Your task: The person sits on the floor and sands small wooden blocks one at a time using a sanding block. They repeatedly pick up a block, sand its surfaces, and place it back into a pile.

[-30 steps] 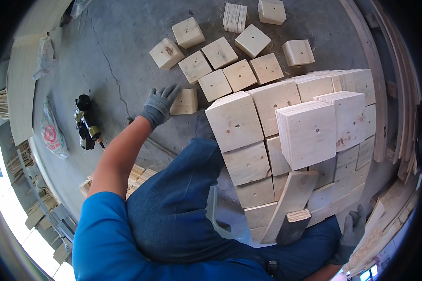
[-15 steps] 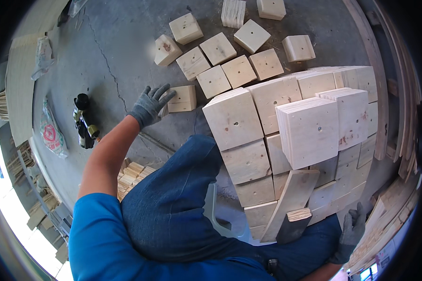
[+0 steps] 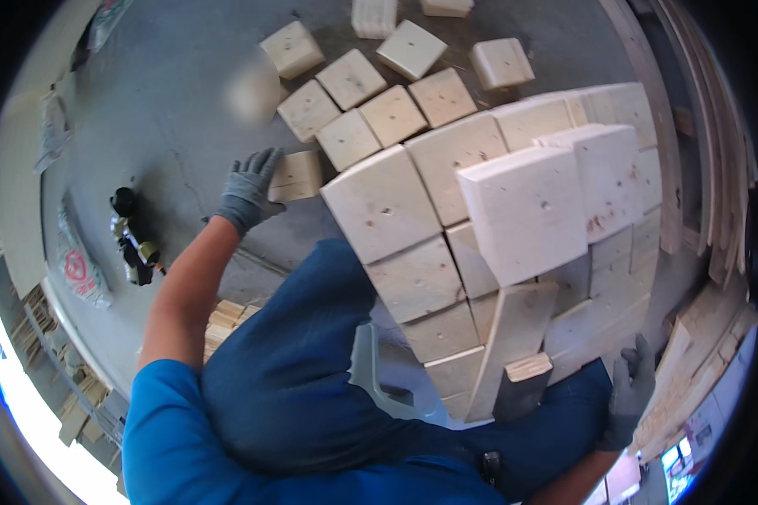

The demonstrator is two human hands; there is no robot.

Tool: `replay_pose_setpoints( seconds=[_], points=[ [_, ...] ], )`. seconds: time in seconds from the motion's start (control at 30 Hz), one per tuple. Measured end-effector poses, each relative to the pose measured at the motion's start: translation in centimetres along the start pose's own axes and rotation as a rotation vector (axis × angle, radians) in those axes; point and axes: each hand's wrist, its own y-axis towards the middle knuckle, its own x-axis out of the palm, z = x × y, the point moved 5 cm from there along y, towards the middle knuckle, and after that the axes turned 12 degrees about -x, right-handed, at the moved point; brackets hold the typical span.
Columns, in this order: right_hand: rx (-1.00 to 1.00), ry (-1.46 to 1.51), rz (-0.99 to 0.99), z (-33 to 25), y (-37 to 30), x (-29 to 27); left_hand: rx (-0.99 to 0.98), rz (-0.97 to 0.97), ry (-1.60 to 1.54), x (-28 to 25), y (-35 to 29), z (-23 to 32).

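My left hand (image 3: 248, 189), in a grey work glove, has its fingers spread at the left side of a small pale wood block (image 3: 296, 177) on the floor. The fingertips reach the block's edge; whether they press on it I cannot tell. My right hand (image 3: 632, 391), gloved too, is beside my right thigh, fingers loosely extended and nothing visible in them. Between my arms rises a large stack of square wood blocks (image 3: 383, 206). On top sit two thicker bundles of square boards (image 3: 526, 210). A narrow board (image 3: 514, 328) leans against the stack's near side, beside a dark block with a pale end (image 3: 526, 383).
Several loose wood blocks (image 3: 349, 80) lie on the concrete floor beyond the stack. A black and brass-coloured tool (image 3: 135, 236) and a plastic bag (image 3: 80, 261) lie at the left. Long boards (image 3: 707, 126) line the right side. A pale plastic stool (image 3: 375, 383) shows beneath me.
The view has shifted, so the stack and blocks appear farther left and higher. My left hand remains by the same small block, and my right hand remains by my thigh.
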Motion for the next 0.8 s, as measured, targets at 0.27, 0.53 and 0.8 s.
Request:
replay_pose_setpoints(
  seconds=[0.27, 0.53, 0.8],
  points=[
    [-0.062, 0.006, 0.014, -1.6, -0.1, -0.1, -0.018, -0.038, 0.03, 0.2, 0.9, 0.6],
    [0.051, 0.182, 0.051, -1.3, -1.6, -0.3, -0.162, -0.017, -0.091, -2.9, -1.0, 0.9],
    [-0.274, 0.206, 0.125, -2.2, -4.5, -0.2, -0.269, 0.116, -0.142, -11.8, -7.5, 1.8]
  ],
)
